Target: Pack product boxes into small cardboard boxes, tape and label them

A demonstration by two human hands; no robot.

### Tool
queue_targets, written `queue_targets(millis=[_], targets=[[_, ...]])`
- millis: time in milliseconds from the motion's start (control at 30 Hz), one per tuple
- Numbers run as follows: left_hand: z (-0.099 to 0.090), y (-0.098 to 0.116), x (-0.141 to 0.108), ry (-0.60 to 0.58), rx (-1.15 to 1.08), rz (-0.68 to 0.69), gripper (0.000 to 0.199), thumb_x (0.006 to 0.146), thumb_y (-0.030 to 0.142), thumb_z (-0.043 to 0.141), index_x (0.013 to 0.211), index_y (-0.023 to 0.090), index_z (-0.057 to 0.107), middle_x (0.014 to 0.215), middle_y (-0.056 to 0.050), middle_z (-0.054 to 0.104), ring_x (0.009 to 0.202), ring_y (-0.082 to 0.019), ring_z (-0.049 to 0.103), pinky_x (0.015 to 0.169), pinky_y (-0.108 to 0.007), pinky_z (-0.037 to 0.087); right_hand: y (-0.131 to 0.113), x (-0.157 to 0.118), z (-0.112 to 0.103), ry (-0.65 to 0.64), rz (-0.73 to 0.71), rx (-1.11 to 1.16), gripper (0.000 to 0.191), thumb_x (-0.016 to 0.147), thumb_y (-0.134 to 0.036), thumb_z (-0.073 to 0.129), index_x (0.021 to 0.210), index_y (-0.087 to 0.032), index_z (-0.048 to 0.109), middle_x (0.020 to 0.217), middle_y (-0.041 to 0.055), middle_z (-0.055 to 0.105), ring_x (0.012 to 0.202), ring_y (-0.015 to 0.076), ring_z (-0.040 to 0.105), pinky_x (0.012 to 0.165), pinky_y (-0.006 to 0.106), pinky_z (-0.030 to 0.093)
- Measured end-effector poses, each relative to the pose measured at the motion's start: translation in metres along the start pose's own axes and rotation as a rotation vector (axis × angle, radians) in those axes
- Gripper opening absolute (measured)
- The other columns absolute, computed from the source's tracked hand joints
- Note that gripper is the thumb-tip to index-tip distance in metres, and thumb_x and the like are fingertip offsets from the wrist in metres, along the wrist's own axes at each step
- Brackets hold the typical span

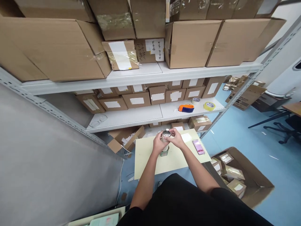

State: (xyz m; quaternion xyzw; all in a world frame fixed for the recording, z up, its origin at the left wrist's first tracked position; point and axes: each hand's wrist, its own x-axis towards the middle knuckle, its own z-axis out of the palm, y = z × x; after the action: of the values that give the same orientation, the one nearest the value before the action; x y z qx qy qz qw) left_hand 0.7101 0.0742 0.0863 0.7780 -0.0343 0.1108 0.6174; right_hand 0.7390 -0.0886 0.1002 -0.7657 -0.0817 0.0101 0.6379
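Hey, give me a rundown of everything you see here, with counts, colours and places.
Rack: one, pale grey, ahead
Large cartons: several, brown, top shelf
Small cartons: many, brown, lower shelves
Tape rolls: two, yellowish and whitish, middle shelf
Strap-like item: one, orange and blue, beside them
Open cartons: two, brown, either side of the table; the right one holds packages
Table: one, pale yellow, centre
Flat item: one, pink, on it
Small container: one, greenish, on it
Desk: one, brown, far right
Round item: one, silvery, between the hands
Hands: two, bare, left and right
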Motion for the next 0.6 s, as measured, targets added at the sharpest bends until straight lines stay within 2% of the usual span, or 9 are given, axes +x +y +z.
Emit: queue_targets(millis=[100, 167, 233, 300, 400, 467, 600], targets=[[0.0, 0.022, 0.01, -0.017, -0.166, -0.077, 0.064, 0.068, 0.037, 0.088, 0.125, 0.018, 0.066, 0.117, -0.011, 0.074, 0.106, -0.027, 0.071, 0.096, -0.041, 0.055, 0.008, -0.012, -0.022, -0.178, 0.085, 0.148, 0.09, 0.067, -0.04, 0.089, 0.146, -0.032, 0.047, 0.136, 0.0102, 0.064, 0.129, 0.0292, 0.058, 0.106, 0.05, 0.045], [0.0, 0.035, 0.016, -0.048, -0.266, -0.122, 0.067, 0.066, 0.04, 0.089, 0.125, 0.016, 0.066, 0.115, -0.012, 0.075, 0.105, -0.027, 0.071, 0.095, -0.04, 0.056, 0.015, -0.024, -0.033, -0.333, 0.152, 0.264, 0.11, 0.063, -0.036, 0.092, 0.157, -0.036, 0.034, 0.138, 0.0107, 0.063, 0.129, 0.0305, 0.059, 0.106, 0.052, 0.046], [0.006, 0.047, 0.02, -0.081, -0.325, -0.14, 0.07, 0.067, 0.043, 0.089, 0.127, 0.016, 0.065, 0.118, -0.013, 0.074, 0.108, -0.028, 0.07, 0.095, -0.04, 0.056, 0.02, -0.035, -0.037, -0.411, 0.165, 0.389, 0.12, 0.063, -0.035, 0.092, 0.162, -0.035, 0.024, 0.13, 0.01, 0.067, 0.119, 0.0297, 0.065, 0.101, 0.05, 0.051], [0.017, 0.059, 0.022, -0.106, -0.344, -0.148, 0.076, 0.069, 0.045, 0.089, 0.134, 0.018, 0.062, 0.128, -0.013, 0.071, 0.115, -0.028, 0.068, 0.097, -0.04, 0.056, 0.022, -0.043, -0.039, -0.345, 0.136, 0.452, 0.126, 0.064, -0.036, 0.093, 0.165, -0.033, 0.018, 0.119, 0.0075, 0.07, 0.106, 0.0273, 0.069, 0.095, 0.047, 0.055], [0.037, 0.073, 0.021, -0.091, -0.316, -0.164, 0.098, 0.063, 0.039, 0.095, 0.149, 0.024, 0.051, 0.141, -0.013, 0.064, 0.123, -0.029, 0.064, 0.1, -0.04, 0.055, 0.019, -0.05, -0.047, -0.172, 0.076, 0.406, 0.136, 0.06, -0.034, 0.096, 0.166, -0.031, 0.011, 0.108, 0.0039, 0.069, 0.097, 0.0245, 0.069, 0.092, 0.045, 0.056], [0.049, 0.078, 0.02, -0.048, -0.31, -0.175, 0.107, 0.06, 0.036, 0.097, 0.154, 0.024, 0.045, 0.139, -0.015, 0.065, 0.121, -0.03, 0.065, 0.1, -0.04, 0.055, 0.016, -0.052, -0.056, -0.182, 0.048, 0.391, 0.138, 0.061, -0.034, 0.096, 0.167, -0.031, 0.007, 0.11, 0.0041, 0.067, 0.099, 0.0241, 0.068, 0.093, 0.045, 0.056], [0.062, 0.082, 0.015, -0.03, -0.386, -0.202, 0.107, 0.068, 0.041, 0.093, 0.159, 0.024, 0.037, 0.131, -0.014, 0.069, 0.117, -0.029, 0.068, 0.098, -0.041, 0.056, 0.017, -0.058, -0.072, -0.303, 0.054, 0.459, 0.131, 0.069, -0.037, 0.09, 0.167, -0.034, 0.002, 0.115, 0.0052, 0.066, 0.102, 0.0246, 0.067, 0.092, 0.045, 0.056]])
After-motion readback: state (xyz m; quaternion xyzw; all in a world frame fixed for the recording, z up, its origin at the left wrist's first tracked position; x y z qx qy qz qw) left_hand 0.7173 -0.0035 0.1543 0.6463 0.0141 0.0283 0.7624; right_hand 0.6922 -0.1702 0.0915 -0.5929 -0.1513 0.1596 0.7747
